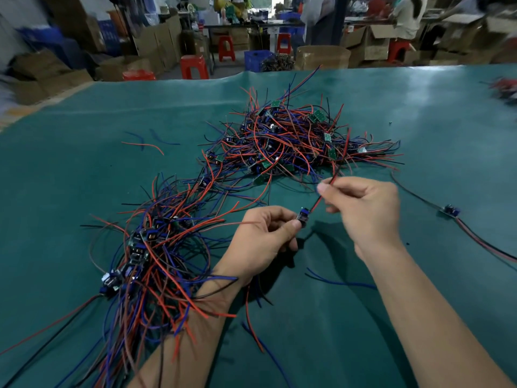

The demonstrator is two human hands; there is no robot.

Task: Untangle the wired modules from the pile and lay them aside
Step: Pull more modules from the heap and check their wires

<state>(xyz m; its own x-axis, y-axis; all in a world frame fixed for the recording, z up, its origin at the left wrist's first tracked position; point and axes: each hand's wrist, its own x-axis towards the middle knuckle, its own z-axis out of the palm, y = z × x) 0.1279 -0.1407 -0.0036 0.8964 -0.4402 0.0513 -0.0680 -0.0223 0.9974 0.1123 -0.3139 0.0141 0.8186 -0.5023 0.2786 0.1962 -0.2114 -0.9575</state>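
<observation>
Left hand (pixel 263 242) pinches a small module (pixel 303 217) near centre; right hand (pixel 366 211) pinches its red lead (pixel 334 180), which runs into the far pile (pixel 293 144). Risk: a hard pull drags tangled neighbours.

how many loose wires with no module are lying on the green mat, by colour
Stray wires lying apart from the piles, as far as the head view shows:
red loose wire: 1
blue loose wires: 3
Total: 4
Wires inside the tangled piles cannot be counted.
</observation>
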